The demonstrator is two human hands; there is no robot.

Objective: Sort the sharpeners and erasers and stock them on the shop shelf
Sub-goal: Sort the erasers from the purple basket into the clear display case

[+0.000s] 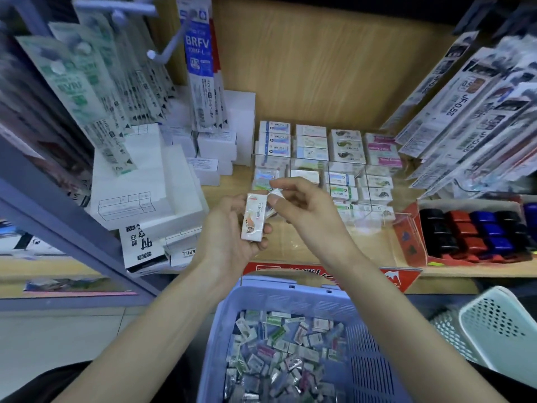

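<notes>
Nearest, low centre: blue basket (276, 298), slotted walls, holding a loose heap of small wrapped packs (279, 356) in mixed colours. Just right of it, a white perforated basket (499, 324), contents not visible.

Above the basket's far rim, both bare forearms reached forward to the shelf (363, 248).
- Left hand (229, 231): fingers curled round a white eraser (254, 218) in a printed sleeve, held upright on its long axis in front of the shelf edge.
- Right hand (308, 210): thumb and forefinger pinched a small white piece (276, 194) touching the eraser's top end. What the piece was could not be told.

On the front edge of the shelf, a red sign (389, 276) with white print.

On the shelf:
- near right, a red carton (406, 237) packed with rows of black, red and blue blocks (476, 234);
- centre, beyond the hands, a clear divided tray (345, 167) with stacked erasers (311, 141) sorted by design in separate compartments;
- left, piled white boxes (145, 181), several with printed labels.

Farthest and highest: long packets on hooks, one blue-and-white packet (199, 68) at left centre, and more fanned packets (479, 117) at far right. Wooden back panel (319, 68) behind.
</notes>
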